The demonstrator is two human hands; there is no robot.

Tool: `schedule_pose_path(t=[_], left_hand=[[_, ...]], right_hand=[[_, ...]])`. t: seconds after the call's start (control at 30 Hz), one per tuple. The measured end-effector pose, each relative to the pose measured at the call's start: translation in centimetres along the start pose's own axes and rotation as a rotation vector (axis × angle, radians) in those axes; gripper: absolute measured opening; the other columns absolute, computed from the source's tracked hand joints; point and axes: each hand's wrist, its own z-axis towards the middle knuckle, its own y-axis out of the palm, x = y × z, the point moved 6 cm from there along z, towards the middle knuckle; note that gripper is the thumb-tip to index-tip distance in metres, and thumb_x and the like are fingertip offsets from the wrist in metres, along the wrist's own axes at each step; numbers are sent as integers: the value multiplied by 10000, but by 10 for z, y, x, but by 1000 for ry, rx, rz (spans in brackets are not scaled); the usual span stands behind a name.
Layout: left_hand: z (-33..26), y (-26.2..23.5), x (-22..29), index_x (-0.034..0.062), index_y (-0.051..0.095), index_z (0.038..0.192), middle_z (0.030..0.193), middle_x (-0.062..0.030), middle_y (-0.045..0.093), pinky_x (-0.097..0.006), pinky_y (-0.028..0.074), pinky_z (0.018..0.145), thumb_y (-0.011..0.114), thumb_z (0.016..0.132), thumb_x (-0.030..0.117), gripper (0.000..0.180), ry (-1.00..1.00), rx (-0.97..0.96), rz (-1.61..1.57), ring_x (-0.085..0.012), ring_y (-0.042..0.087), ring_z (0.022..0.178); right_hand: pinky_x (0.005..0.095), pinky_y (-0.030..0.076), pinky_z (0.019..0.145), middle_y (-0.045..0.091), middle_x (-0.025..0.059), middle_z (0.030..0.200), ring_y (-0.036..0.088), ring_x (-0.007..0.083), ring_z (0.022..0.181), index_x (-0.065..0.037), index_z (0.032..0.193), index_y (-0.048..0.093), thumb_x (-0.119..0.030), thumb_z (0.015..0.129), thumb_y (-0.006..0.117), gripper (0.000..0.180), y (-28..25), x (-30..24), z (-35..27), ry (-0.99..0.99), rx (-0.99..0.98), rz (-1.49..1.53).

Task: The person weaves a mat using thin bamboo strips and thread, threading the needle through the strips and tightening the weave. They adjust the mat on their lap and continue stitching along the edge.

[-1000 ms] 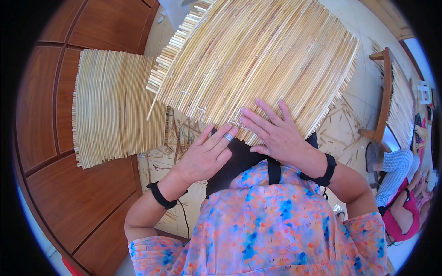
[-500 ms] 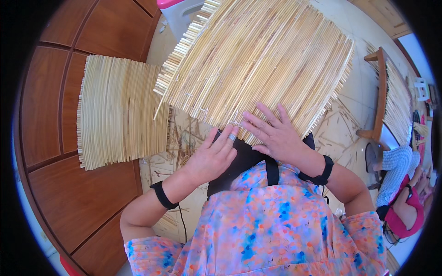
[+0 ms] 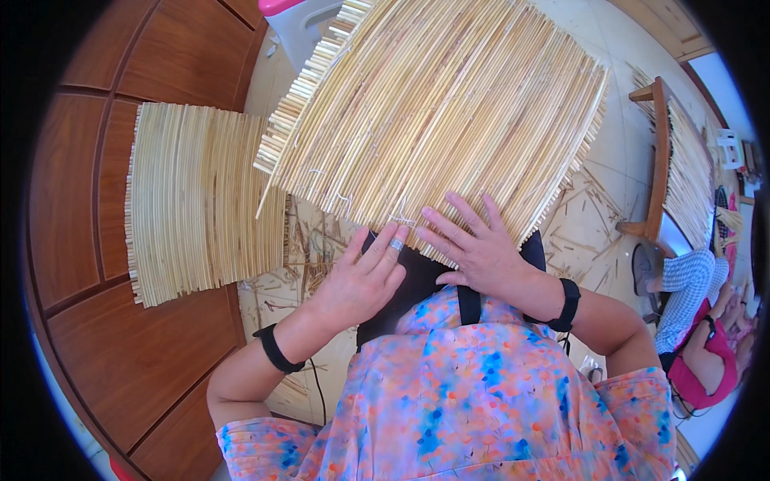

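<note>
Background pink rim (image 3: 277, 6) newly visible, hands (image 3: 495, 258) still at mat (image 3: 437, 112)

the scene is bright and evenly lit, with a soft, diffuse light whose source is hard to tell. pale highlights run along the large reed mat (image 3: 433, 120), and its stalks read fairly crisply. the tile floor (image 3: 622, 144) is light, almost washed out in places — while the black cloth (image 3: 413, 276) swallows most of its detail. the wooden panels (image 3: 128, 361) show a mild sheen. the fisheye bends straight edges: the panels bow outward at the left, and the bench (image 3: 659, 160) curves near the right rim, where a co-worker (image 3: 702, 373) looks squeezed and soft. black fills the corners — bluish fringes edge the circle.
</note>
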Motion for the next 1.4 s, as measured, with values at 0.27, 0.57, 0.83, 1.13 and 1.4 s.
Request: schedule_pose_path(t=[0.27, 0.57, 0.83, 1.13, 1.4], left_hand=[[1, 3, 0, 60, 591, 883, 1461, -238, 503, -595, 291, 1147, 584, 881, 184, 124, 8, -3, 2, -367, 433, 1414], [4, 7, 17, 37, 620, 883, 1389, -307, 534, -586, 418, 1059, 561, 887, 222, 194, 114, -15, 278, -475, 456, 1358], [4, 5, 13, 31, 607, 867, 1382, -320, 536, -572, 426, 1062, 552, 888, 230, 208, 163, -56, 278, -486, 461, 1351], [6, 4, 8, 49, 567, 846, 1353, -309, 563, -502, 302, 1181, 553, 879, 198, 153, 167, -40, 226, -415, 477, 1369], [15, -8, 11, 46, 543, 826, 1338, -333, 556, -476, 308, 1193, 559, 864, 176, 137, 188, -64, 140, -417, 510, 1337]], right_hand=[[658, 289, 1102, 341, 45, 1575, 272, 381, 1455, -173, 1499, 439, -477, 683, 828, 954, 0, -6, 5, 15, -24, -39], [597, 229, 1158, 319, 21, 1611, 230, 334, 1500, -179, 1511, 427, -413, 748, 800, 880, 1, 1, -2, -2, -4, 66], [620, 219, 1149, 307, 2, 1616, 231, 329, 1503, -175, 1509, 438, -397, 787, 770, 825, 3, -1, -1, -46, -11, 14], [504, 293, 1150, 359, 58, 1583, 313, 300, 1477, -59, 1430, 516, -261, 854, 650, 625, 8, -9, -4, -67, 27, -84], [449, 326, 1141, 400, 92, 1554, 367, 278, 1453, -23, 1395, 538, -153, 889, 533, 522, 8, -7, -5, -110, 141, -46]])
